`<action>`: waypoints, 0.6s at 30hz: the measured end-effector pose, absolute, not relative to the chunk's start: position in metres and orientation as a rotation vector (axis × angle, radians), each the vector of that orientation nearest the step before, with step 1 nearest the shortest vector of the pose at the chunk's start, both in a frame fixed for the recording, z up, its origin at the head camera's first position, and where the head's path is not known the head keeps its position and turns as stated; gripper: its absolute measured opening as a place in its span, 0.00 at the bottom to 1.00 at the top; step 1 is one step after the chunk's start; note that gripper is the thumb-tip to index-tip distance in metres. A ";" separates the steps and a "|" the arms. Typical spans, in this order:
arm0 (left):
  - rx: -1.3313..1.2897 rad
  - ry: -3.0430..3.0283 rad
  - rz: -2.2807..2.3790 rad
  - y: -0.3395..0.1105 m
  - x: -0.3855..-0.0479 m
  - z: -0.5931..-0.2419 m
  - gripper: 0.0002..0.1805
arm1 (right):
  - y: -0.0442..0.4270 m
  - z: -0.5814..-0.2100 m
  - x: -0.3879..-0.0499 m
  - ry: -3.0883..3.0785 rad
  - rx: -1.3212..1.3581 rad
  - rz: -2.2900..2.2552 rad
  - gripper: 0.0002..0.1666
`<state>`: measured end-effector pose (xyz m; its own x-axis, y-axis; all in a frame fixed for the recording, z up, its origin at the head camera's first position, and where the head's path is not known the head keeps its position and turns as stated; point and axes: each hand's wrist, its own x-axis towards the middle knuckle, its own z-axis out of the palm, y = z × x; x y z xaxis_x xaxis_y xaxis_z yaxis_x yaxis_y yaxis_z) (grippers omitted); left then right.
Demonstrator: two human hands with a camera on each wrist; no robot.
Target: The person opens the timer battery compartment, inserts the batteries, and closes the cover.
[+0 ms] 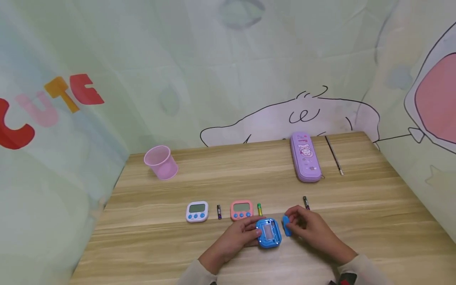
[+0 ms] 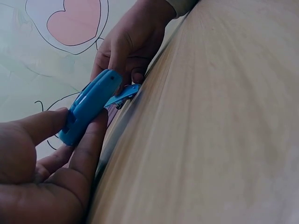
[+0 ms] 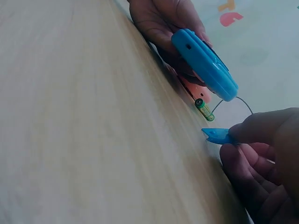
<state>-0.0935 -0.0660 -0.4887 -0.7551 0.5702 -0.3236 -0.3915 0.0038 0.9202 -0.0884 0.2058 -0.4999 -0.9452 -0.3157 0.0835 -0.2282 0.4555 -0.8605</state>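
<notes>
Pale sleeves (image 1: pixel 363 271) are showing over the near part of the desk (image 1: pixel 149 245). The left hand (image 1: pixel 239 234), partly curled, is gripping a blue timer (image 1: pixel 268 233) between thumb and fingers; its back, with an open battery slot, is facing up. The right hand (image 1: pixel 313 227) is pinching a small blue cover (image 1: pixel 286 227) in its thumb and fingertips, just beside the timer and apart from it. A white timer (image 1: pixel 197 211), a dark battery (image 1: pixel 219 212), a pink timer (image 1: pixel 242 208) and a green battery (image 1: pixel 259 209) are lying in a row across the desk's middle; a second dark battery (image 1: pixel 306 202) is lying beyond the right hand. A pink cup (image 1: pixel 162 164) is standing near the far left corner; a purple pencil case (image 1: pixel 305 158) and a pencil (image 1: pixel 334 155) are lying by the far edge, toward the right corner. The backdrop (image 1: pixel 213 71) is spelling "CUTE"; the case's lettering is too small to read.
</notes>
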 end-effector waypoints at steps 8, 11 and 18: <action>0.181 1.606 1.824 -0.065 -0.094 -0.489 0.24 | 0.202 -0.496 -0.087 2.646 -0.446 -1.465 0.13; 0.177 1.608 1.824 -0.065 -0.095 -0.489 0.24 | 0.201 -0.496 -0.087 2.675 -0.431 -1.439 0.13; 0.193 1.604 1.821 -0.066 -0.094 -0.486 0.24 | 0.199 -0.493 -0.087 2.726 -0.402 -1.390 0.12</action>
<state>-0.0939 -0.0656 -0.4863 -0.7492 0.5777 -0.3240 -0.3941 0.0043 0.9190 -0.0865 0.1988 -0.4926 -0.9645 -0.2551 0.0681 -0.2050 0.5609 -0.8021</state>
